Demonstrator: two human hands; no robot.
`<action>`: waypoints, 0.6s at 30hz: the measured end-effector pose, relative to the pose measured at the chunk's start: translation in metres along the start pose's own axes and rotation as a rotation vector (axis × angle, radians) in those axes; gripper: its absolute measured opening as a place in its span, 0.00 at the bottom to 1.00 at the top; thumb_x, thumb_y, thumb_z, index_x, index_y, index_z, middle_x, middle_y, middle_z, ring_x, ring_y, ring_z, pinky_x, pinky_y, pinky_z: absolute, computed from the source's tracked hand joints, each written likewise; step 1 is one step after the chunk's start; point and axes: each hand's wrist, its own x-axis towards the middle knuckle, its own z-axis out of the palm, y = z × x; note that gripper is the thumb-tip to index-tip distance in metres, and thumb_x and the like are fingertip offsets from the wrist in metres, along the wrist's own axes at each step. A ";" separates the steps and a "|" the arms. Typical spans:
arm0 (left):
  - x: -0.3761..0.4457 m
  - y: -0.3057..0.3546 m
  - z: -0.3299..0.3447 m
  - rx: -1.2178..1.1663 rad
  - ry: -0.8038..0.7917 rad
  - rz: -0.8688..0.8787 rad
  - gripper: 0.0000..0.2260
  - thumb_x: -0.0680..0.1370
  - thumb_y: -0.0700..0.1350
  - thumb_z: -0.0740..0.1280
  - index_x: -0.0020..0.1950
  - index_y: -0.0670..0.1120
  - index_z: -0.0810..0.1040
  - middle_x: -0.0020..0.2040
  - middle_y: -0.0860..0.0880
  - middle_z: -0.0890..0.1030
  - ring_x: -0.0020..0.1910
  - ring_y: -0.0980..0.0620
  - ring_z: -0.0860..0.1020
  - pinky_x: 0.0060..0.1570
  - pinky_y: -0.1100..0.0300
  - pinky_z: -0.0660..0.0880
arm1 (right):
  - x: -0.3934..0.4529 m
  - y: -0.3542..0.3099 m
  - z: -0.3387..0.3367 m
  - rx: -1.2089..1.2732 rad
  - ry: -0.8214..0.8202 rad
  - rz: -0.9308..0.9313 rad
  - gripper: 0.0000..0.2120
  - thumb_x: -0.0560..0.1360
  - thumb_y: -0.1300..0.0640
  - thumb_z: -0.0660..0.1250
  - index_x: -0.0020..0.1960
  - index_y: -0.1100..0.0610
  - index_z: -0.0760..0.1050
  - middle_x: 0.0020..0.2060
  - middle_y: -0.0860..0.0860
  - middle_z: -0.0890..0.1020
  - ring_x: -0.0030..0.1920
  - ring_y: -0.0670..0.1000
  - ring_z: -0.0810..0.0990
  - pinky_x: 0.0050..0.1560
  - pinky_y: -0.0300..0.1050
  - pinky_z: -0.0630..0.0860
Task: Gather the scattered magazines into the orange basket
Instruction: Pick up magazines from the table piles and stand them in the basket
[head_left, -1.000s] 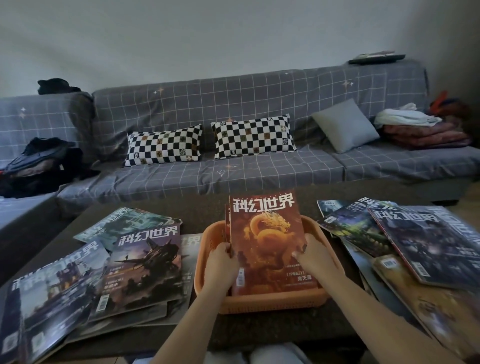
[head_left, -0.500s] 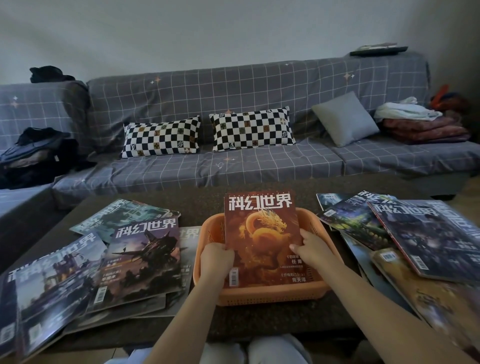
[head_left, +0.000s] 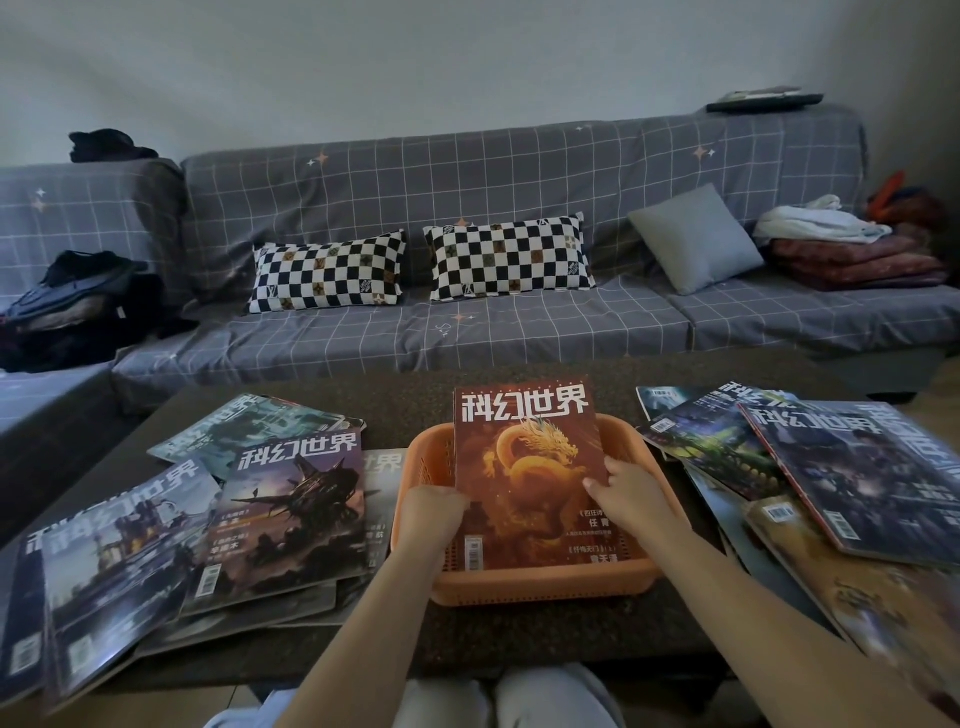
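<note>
In the orange basket, red magazine gripped by left hand and right hand, 2 edges pinched; overhanging far rim, likely to tip out if released carelessly.

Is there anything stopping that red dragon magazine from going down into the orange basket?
Nothing visible does. The red dragon-cover magazine already sits in the orange plastic basket, its top edge sticking out over the far rim. The left hand and right hand grip its side edges; what lies beneath it is hidden.
</note>
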 end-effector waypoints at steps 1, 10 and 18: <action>0.002 0.000 0.000 -0.011 -0.010 -0.001 0.11 0.77 0.41 0.66 0.36 0.49 0.83 0.27 0.56 0.82 0.30 0.61 0.79 0.24 0.67 0.71 | 0.000 0.000 0.001 -0.002 0.006 0.005 0.20 0.78 0.50 0.61 0.69 0.53 0.68 0.56 0.51 0.81 0.48 0.47 0.79 0.44 0.40 0.73; 0.002 0.001 0.001 -0.032 -0.055 -0.001 0.14 0.76 0.41 0.68 0.30 0.52 0.80 0.27 0.56 0.81 0.36 0.55 0.80 0.30 0.62 0.70 | -0.004 -0.002 -0.001 0.006 0.013 0.020 0.17 0.78 0.50 0.61 0.65 0.54 0.71 0.55 0.51 0.81 0.49 0.49 0.79 0.45 0.40 0.73; -0.005 0.001 0.003 0.158 -0.120 0.119 0.09 0.77 0.43 0.64 0.46 0.41 0.83 0.39 0.47 0.85 0.36 0.54 0.82 0.31 0.64 0.74 | -0.008 -0.008 -0.002 0.049 -0.029 0.022 0.21 0.78 0.49 0.61 0.69 0.55 0.67 0.62 0.53 0.77 0.61 0.53 0.76 0.60 0.48 0.71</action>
